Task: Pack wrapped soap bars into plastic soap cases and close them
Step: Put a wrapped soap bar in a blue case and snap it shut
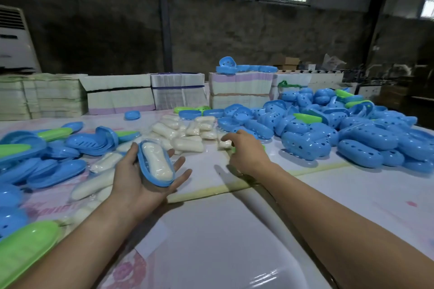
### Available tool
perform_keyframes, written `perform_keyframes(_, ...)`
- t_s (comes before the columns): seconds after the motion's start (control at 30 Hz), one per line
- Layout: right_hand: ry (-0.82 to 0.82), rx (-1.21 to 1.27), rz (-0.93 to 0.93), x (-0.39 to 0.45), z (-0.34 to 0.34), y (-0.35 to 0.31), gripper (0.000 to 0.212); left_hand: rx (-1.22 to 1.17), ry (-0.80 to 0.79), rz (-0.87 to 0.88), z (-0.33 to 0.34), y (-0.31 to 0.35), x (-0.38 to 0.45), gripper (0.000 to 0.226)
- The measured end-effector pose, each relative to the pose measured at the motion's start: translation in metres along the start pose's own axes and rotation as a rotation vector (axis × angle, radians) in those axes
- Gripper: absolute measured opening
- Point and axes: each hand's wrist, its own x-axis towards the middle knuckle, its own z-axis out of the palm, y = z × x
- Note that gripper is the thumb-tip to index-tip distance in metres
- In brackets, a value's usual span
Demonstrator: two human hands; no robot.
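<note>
The left hand [143, 178] lies palm up above the table [234, 230] with fingers nearly straight, and carries a blue case half [150, 172]. One wrapped soap bar [156, 163] already sits inside this half, so I judge the filling step is done for this case; the lid is not yet on.

The bar looks white, long and rounded, in clear film.

The right hand [246, 150] reaches further, palm down, over a green piece [232, 149] and near loose bars [187, 132]. Its fingers curl, but I cannot tell if they hold something.

Beyond, on the right, a big heap of closed cases [340, 129] lies. On the left many open halves [58, 148] wait, so much work is left.
</note>
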Motion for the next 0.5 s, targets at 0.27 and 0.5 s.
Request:
perform_keyframes(0.27,0.220,0.919,0.008,0.013,-0.001,-0.072,0.060,-0.041,0.042,-0.009,-0.001,0.005,0.000,0.050)
perform_keyframes(0.5,-0.180,2.083,0.346,0.005,0.012,-0.064,0.072,-0.046,0.054,-0.016,-0.006,0.001,0.007,0.051)
